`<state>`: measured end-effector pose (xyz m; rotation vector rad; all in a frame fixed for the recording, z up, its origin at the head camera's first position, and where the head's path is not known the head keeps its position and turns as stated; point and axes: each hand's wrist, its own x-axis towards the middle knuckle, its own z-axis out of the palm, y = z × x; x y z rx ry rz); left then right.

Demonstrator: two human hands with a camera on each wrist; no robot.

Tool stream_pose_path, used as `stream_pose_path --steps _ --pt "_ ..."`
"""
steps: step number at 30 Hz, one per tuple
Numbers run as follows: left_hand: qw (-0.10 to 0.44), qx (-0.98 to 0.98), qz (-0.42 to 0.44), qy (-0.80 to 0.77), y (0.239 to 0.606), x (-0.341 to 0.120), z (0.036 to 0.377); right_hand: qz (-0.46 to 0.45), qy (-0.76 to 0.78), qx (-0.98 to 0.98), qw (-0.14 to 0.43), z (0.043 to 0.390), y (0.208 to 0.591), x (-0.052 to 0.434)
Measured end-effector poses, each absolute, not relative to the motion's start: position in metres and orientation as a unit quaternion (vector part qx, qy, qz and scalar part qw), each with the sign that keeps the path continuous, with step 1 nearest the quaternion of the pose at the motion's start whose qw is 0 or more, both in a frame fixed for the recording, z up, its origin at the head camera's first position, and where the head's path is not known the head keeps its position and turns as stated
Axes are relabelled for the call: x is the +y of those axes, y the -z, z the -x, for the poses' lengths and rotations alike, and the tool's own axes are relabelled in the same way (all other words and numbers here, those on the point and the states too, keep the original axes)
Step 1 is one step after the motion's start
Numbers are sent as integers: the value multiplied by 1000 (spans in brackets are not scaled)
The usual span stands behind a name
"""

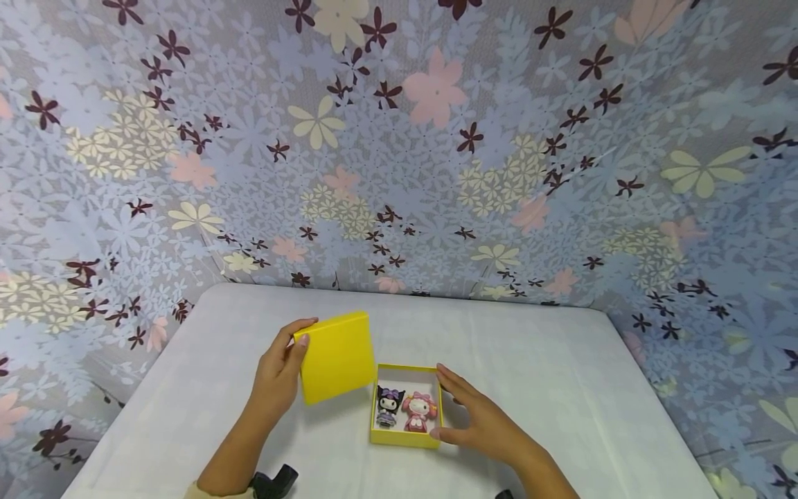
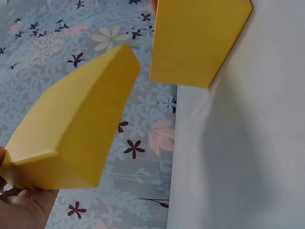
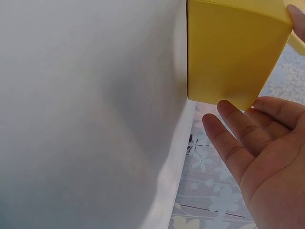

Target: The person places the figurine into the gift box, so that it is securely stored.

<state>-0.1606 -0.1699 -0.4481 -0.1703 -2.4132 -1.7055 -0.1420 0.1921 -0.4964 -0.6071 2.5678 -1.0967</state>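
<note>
My left hand (image 1: 277, 371) pinches a yellow square box lid (image 1: 337, 357) by its left edge, thumb on the front face. The lid is tilted and raised above the table, left of the open yellow box (image 1: 405, 438). That box sits on the table, its inside white. Two small figurines lie in it side by side: a black-and-purple one (image 1: 388, 407) at left, a pink one (image 1: 419, 414) at right. Around the box's right side my right hand (image 1: 483, 419) holds it, thumb at the near corner and index finger at the far one; the other fingers (image 3: 228, 143) spread loosely.
A white-covered table (image 1: 530, 360) carries the box. Flower-patterned cloth (image 1: 399, 173) rises behind it and along both sides. A black wrist device (image 1: 274, 482) shows at my left wrist.
</note>
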Motion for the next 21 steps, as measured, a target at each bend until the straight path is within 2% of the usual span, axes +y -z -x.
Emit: stream_pose_path --steps 21 --pt "37 -833 71 547 462 -146 163 196 375 896 135 144 500 186"
